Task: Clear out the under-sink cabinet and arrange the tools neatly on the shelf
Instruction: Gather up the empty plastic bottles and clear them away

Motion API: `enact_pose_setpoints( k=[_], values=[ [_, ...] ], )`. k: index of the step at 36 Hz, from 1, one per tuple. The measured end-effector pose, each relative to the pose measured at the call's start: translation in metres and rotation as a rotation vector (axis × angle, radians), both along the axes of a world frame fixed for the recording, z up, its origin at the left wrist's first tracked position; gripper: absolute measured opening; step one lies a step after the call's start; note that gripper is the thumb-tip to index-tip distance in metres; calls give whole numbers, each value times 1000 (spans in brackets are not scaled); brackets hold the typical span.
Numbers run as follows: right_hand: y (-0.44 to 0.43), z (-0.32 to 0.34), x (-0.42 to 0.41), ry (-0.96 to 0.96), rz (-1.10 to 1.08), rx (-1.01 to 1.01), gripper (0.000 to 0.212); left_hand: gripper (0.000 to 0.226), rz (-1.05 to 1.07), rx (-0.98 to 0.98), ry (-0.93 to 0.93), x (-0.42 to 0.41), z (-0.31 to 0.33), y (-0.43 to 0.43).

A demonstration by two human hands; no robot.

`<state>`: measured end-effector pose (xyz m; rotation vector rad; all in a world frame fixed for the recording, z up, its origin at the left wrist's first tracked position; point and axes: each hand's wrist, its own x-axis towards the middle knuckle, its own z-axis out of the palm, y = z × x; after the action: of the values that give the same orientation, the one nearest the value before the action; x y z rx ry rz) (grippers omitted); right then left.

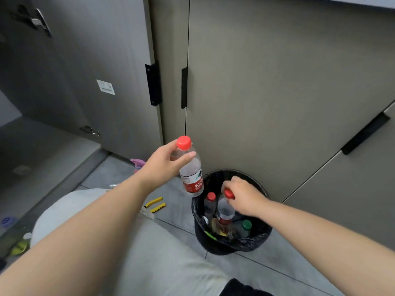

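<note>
Currently at the clear-out step: empty bottles go into the bin, a black-lined round one standing on the floor against the closed cabinet doors. Left hand grips a clear bottle by the neck just under its red cap, held in the air at the bin's left rim, not yet over the opening. Right hand pinches the red cap of a second bottle, which hangs upright inside the bin. Also in the bin: another red-capped bottle and a green-capped bottle.

Next move, as I read it: let go with the right hand, swing the left bottle over the opening and drop it. The bin looks fairly full, so a bottle could catch on the rim.

Tools not sorted yet: yellow-handled pliers lie on the floor left of the bin, near it. No shelf in view.

Floor is grey tile. Left of the bin, well apart, an open cabinet door shows its inner face with a white sticker and hinges. A pink thing sits at that door's foot; can't tell what. Person's pale-trousered knee is near the bin's left side.
</note>
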<state>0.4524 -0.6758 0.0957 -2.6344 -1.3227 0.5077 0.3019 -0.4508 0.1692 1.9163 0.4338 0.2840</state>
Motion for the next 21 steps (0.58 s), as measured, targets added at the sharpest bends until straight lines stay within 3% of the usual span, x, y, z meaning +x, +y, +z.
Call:
enact_pose_setpoints(
  k=[5, 10, 15, 18, 21],
  values=[
    [-5, -45, -7, -84, -10, -105, 29, 46, -52, -190, 14, 0, -1, -5],
    [-10, -65, -3, -62, -70, -197, 31, 35, -73, -300, -15, 1, -3, -7],
    [-11, -58, 2, -75, -134, -185, 54, 27, -54, -299, -18, 2, 0, -10],
    [-5, -33, 4, -89, -153, -79, 53, 28, -61, -272, -18, 3, -1, -10],
    [12, 8, 6, -15, -200, 285, 34, 36, -108, -209, 10, 4, -1, -11]
  ],
)
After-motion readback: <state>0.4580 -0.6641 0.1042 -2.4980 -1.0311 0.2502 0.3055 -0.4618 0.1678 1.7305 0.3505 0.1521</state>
